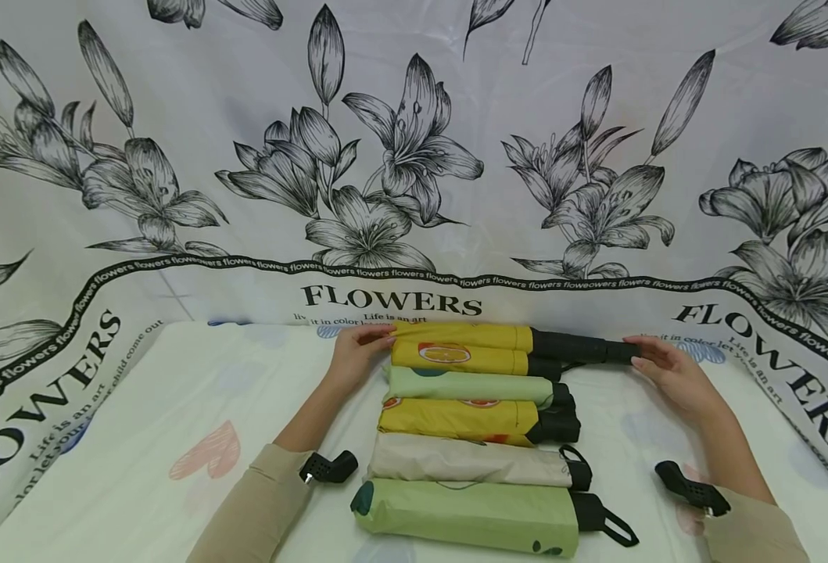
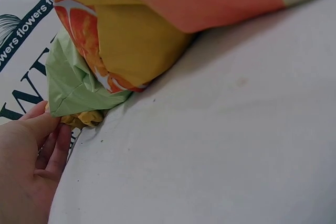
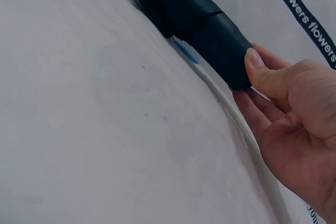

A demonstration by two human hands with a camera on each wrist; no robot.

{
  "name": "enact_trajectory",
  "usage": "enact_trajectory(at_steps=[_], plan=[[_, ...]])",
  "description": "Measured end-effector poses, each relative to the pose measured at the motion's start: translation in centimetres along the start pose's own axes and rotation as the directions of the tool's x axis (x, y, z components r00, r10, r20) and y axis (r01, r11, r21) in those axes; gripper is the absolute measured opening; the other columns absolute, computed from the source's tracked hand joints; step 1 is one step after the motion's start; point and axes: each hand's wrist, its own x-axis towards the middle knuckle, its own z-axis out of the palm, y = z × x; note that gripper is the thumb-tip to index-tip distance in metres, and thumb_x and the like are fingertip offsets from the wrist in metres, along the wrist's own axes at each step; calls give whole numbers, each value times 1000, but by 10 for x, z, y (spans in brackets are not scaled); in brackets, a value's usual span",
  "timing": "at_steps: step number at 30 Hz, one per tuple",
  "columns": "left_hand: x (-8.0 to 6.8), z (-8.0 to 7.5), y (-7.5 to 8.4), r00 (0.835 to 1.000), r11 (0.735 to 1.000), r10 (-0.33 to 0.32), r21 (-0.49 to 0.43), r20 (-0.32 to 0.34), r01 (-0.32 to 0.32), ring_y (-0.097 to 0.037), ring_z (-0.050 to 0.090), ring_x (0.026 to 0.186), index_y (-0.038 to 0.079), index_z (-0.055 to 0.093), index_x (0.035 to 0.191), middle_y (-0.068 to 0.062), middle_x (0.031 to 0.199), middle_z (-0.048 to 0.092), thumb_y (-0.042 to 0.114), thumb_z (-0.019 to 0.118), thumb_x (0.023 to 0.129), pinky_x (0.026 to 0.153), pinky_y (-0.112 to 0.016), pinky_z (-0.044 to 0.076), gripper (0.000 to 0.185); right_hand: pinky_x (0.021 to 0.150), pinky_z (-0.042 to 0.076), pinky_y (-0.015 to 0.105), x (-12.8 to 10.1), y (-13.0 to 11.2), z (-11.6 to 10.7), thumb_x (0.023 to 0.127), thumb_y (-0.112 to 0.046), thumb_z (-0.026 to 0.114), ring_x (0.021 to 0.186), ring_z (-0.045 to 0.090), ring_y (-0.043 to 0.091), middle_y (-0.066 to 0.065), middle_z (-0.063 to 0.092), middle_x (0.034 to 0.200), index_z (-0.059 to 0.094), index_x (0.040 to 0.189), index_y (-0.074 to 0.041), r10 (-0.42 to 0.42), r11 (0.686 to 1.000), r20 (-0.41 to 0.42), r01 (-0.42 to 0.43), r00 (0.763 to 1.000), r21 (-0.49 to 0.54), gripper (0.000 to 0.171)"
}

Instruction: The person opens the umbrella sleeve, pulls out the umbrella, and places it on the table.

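Several folded umbrellas lie side by side in a column. At the far end, a yellow umbrella (image 1: 466,335) has a long black handle (image 1: 586,347) pointing right. My left hand (image 1: 359,358) pinches the cloth at this umbrella's left end; in the left wrist view, the fingers are partly behind a green fold. With thumb and fingers, my right hand (image 1: 675,375) grips the tip of the black handle, also seen in the right wrist view (image 3: 210,30). Touching it on the near side is a second yellow umbrella (image 1: 487,361) with an orange-slice print.
Nearer me lie a light green umbrella (image 1: 477,389), a yellow one (image 1: 456,422), a beige one (image 1: 456,461) and a larger green one (image 1: 470,512) with a strap loop. A white cloth (image 1: 139,399) covers the surface. Behind hangs a flower-printed curtain (image 1: 498,234).
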Motion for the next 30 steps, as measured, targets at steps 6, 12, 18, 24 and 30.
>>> enact_trajectory(at_steps=[6, 12, 18, 24, 30], plan=[[3, 0, -1, 1000, 1000, -1, 13, -5, 2, -1, 67, 86, -8, 76, 115, -22, 109, 77, -6, 76, 92, 83, -14, 55, 23, 86, 51, 7, -1, 7, -7, 106, -1, 61, 111, 57, -18, -32, 56, 125, 62, 141, -3, 5, 997, -9, -4, 1000, 79, 36], [2, -1, 0, 1000, 1000, 5, 3, 5, -5, -1, 67, 86, -9, 75, 116, -22, 109, 77, -5, 76, 93, 82, -14, 55, 23, 88, 50, 5, -1, 13, -8, 106, -3, 62, 112, 55, -19, -33, 52, 128, 60, 144, -3, 28, 998, -23, -27, 999, 55, 38], [2, -1, -1, 1000, 1000, -4, 6, 4, 4, -1, 67, 88, -8, 75, 116, -22, 110, 77, -5, 76, 93, 83, -14, 55, 23, 89, 47, 4, -3, 14, -7, 108, -10, 62, 113, 49, -22, -21, 46, 141, 55, 148, -1, 39, 998, -20, -40, 999, -48, 42], [1, -1, 0, 1000, 1000, -4, 14, 3, 4, 0, 67, 86, -9, 75, 116, -20, 107, 78, -6, 76, 93, 82, -14, 55, 23, 92, 44, 4, -2, 7, -8, 109, -18, 62, 117, 44, -22, 4, 51, 151, 49, 152, 2, 45, 993, 12, -43, 999, -114, 50], [0, 1, 2, 1000, 1000, -7, 19, -1, 7, -1, 67, 85, -9, 76, 115, -21, 106, 78, -8, 75, 92, 83, -15, 56, 23, 90, 43, 8, 5, -19, 0, 109, -30, 62, 126, 49, 0, 23, 48, 153, 51, 152, 0, 31, 954, -17, -35, 999, -296, 54]])
